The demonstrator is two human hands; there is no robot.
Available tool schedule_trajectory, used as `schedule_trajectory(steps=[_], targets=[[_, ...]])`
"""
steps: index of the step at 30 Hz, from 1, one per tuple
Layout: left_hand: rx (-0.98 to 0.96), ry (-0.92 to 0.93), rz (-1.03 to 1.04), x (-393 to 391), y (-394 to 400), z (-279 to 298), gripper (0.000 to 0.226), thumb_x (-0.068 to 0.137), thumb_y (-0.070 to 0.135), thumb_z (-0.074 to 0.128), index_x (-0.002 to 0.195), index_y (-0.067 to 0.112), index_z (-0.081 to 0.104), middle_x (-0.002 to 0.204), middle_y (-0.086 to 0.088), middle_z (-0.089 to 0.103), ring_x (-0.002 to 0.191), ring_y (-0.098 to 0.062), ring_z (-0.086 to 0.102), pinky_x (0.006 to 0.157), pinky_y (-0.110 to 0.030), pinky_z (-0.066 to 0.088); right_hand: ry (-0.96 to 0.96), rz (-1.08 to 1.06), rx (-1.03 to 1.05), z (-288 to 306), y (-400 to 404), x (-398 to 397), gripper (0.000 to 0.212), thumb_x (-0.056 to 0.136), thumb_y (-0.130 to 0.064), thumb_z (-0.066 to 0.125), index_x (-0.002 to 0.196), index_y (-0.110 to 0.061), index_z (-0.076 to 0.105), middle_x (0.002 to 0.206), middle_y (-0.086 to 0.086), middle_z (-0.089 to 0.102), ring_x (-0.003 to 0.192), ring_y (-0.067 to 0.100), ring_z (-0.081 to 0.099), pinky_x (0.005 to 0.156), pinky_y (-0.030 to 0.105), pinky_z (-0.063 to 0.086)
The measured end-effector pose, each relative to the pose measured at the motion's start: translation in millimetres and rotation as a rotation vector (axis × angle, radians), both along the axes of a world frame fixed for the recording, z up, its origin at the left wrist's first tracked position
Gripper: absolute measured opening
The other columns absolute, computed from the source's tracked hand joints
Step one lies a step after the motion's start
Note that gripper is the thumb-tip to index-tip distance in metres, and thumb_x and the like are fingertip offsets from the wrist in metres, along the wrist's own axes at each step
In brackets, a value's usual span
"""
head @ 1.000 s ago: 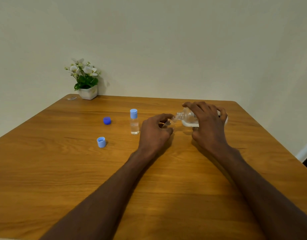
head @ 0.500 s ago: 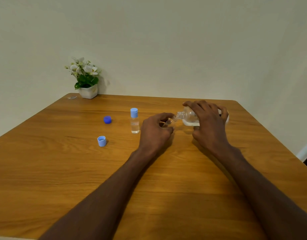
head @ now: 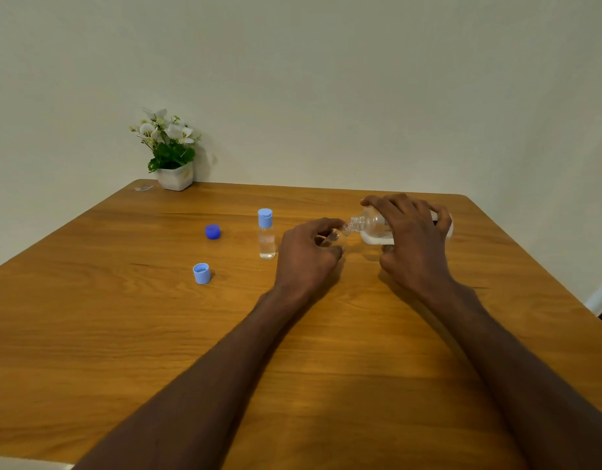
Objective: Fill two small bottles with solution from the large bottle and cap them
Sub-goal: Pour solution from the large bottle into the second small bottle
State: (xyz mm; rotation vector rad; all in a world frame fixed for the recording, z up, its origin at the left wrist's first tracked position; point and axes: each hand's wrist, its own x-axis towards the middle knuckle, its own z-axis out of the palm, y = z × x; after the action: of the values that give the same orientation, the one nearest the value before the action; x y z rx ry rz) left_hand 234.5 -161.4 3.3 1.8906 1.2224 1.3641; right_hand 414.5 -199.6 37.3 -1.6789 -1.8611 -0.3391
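My right hand (head: 411, 242) grips the large clear bottle (head: 370, 228), tipped on its side with its open neck pointing left. My left hand (head: 306, 256) is closed around a small clear bottle (head: 333, 236), mostly hidden by the fingers; the large bottle's neck meets its mouth. A second small bottle (head: 266, 238) with a light blue cap stands upright just left of my left hand, with clear liquid in it. A loose light blue cap (head: 201, 273) lies open side up further left. A dark blue cap (head: 213, 231) lies behind it.
The wooden table (head: 292, 351) ends in a back edge near the wall and a right edge close to my right arm. A white pot of flowers (head: 172, 154) stands at the back left corner, with a small clear scrap (head: 143, 188) beside it.
Both hands hold nearly the same pose. The large bottle stays tipped against the small one; I see no clear movement.
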Motion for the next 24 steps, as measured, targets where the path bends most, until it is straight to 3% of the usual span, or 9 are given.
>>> schedule_trajectory(steps=[7, 11, 15, 24], targets=[[-0.003, 0.029, 0.007, 0.5, -0.5, 0.9, 0.047, 0.083, 0.015, 0.081, 0.128, 0.027, 0.072, 0.123, 0.012, 0.073, 0.089, 0.019, 0.058, 0.075, -0.006, 0.049, -0.004, 0.001, 0.007, 0.8, 0.4, 0.4, 0.090, 0.068, -0.007, 0.082, 0.145, -0.038, 0.049, 0.145, -0.004, 0.053, 0.138, 0.024, 0.043, 0.116, 0.053, 0.021], [-0.003, -0.002, 0.001, 0.3, -2.8, 2.0, 0.047, 0.082, 0.014, 0.080, 0.126, 0.027, 0.073, 0.119, 0.012, 0.075, 0.092, 0.016, 0.061, 0.078, -0.006, 0.050, -0.014, 0.001, 0.027, 1.4, -0.2, -0.2, 0.090, 0.066, -0.004, 0.080, 0.144, -0.039, 0.050, 0.142, -0.006, 0.054, 0.137, 0.023, 0.044, 0.115, 0.051, 0.021], [-0.011, -0.023, -0.010, 0.1, -4.1, 3.0, 0.047, 0.083, 0.013, 0.080, 0.127, 0.026, 0.073, 0.122, 0.009, 0.074, 0.096, 0.005, 0.065, 0.086, -0.015, 0.056, -0.006, 0.005, 0.016, 1.3, 0.1, 0.0, 0.091, 0.066, -0.005, 0.082, 0.144, -0.038, 0.050, 0.144, -0.005, 0.054, 0.138, 0.024, 0.043, 0.116, 0.052, 0.020], [-0.024, -0.020, -0.009, -0.1, -4.6, 4.2, 0.047, 0.084, 0.012, 0.081, 0.129, 0.025, 0.071, 0.125, 0.007, 0.073, 0.104, -0.004, 0.067, 0.091, -0.026, 0.058, -0.013, -0.003, 0.008, 0.3, 1.4, 0.2, 0.093, 0.065, -0.006, 0.082, 0.145, -0.039, 0.049, 0.145, -0.005, 0.053, 0.139, 0.024, 0.042, 0.116, 0.053, 0.019]])
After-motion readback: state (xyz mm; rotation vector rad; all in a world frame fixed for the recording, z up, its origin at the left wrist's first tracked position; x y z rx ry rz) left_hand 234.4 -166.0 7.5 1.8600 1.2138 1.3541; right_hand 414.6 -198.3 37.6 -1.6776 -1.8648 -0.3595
